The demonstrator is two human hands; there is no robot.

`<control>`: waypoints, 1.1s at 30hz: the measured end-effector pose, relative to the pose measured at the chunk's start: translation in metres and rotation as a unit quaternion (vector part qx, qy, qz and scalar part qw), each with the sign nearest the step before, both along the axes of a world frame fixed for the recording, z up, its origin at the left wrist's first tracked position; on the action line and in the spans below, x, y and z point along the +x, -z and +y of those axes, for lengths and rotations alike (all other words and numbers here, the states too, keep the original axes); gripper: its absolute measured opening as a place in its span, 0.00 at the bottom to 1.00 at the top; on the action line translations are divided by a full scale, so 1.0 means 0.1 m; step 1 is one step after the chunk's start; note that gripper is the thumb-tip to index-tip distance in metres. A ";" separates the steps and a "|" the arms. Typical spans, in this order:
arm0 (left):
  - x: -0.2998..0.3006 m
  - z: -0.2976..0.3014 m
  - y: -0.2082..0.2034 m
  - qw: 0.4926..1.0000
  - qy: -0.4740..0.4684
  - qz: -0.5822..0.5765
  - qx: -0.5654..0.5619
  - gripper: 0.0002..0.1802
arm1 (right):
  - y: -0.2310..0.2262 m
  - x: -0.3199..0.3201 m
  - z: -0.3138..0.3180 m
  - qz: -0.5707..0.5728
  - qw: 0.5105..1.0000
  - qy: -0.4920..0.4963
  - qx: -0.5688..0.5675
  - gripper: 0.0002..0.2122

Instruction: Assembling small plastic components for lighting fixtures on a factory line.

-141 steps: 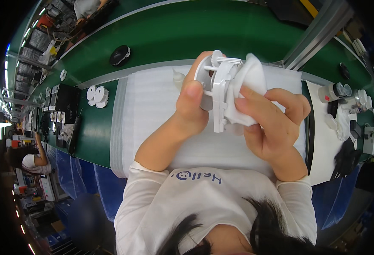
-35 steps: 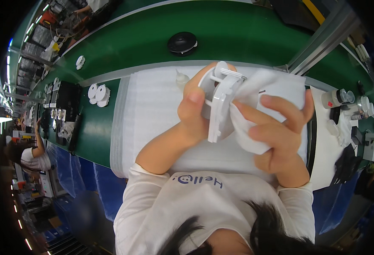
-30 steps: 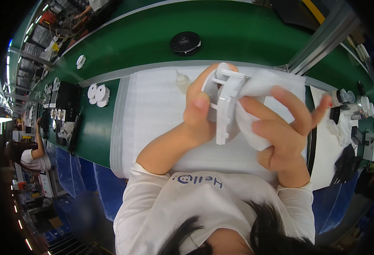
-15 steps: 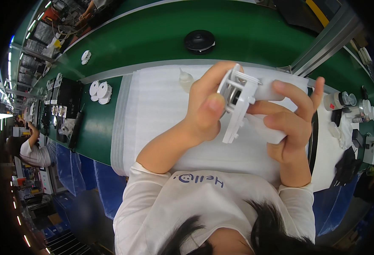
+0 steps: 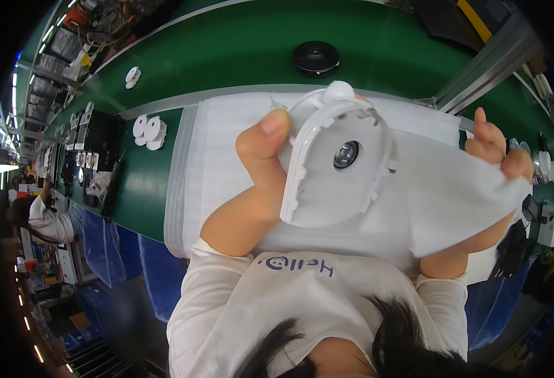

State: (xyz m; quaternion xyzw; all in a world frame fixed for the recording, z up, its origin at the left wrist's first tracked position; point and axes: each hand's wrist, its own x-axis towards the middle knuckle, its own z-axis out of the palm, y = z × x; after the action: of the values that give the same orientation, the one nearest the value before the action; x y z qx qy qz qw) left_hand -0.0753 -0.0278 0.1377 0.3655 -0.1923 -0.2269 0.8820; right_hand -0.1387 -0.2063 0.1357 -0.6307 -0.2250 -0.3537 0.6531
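Observation:
My left hand (image 5: 263,151) grips a white plastic housing (image 5: 318,186) by its left edge, thumb on the near rim. The housing is tilted up, showing a rounded inner face with a small dark glass lens (image 5: 346,155) in the middle and a ribbed white knob (image 5: 338,92) at the top. Most of the left fingers are hidden behind it. To the right, my right hand (image 5: 496,150) pinches the corner of a white cloth (image 5: 447,195). The cloth hangs spread out between that hand and the housing, covering part of the right forearm. Whether it touches the housing, I cannot tell.
White foam sheeting (image 5: 217,183) covers the green bench below my hands. A round black part (image 5: 315,58) lies beyond it. White round parts (image 5: 149,131) and a black box (image 5: 100,145) stand left. A metal post (image 5: 485,66) rises at right, near jars (image 5: 544,167).
The housing has turned from edge-on to show its lens face. My right hand has moved away to the right, drawing the formerly bunched cloth out wide.

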 end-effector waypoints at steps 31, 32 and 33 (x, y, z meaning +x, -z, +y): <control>0.08 0.15 0.20 0.975 0.170 0.104 -0.093 0.38 | -0.17 -0.01 -0.37 0.087 0.964 0.244 0.065 0.10; 0.11 0.21 0.17 0.989 0.117 0.036 -0.087 0.38 | -0.18 -0.03 -0.50 0.082 0.963 0.250 0.064 0.10; 0.16 0.23 0.15 0.994 0.070 -0.031 -0.084 0.38 | -0.20 -0.09 -0.68 0.046 0.956 0.282 0.063 0.10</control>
State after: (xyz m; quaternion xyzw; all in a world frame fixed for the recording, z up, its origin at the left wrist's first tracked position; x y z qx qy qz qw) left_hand -0.0593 -0.0051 0.1228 0.2825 -0.2628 -0.2601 0.8851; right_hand -0.1480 -0.2747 0.1559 -0.6413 0.0151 -0.5081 0.5747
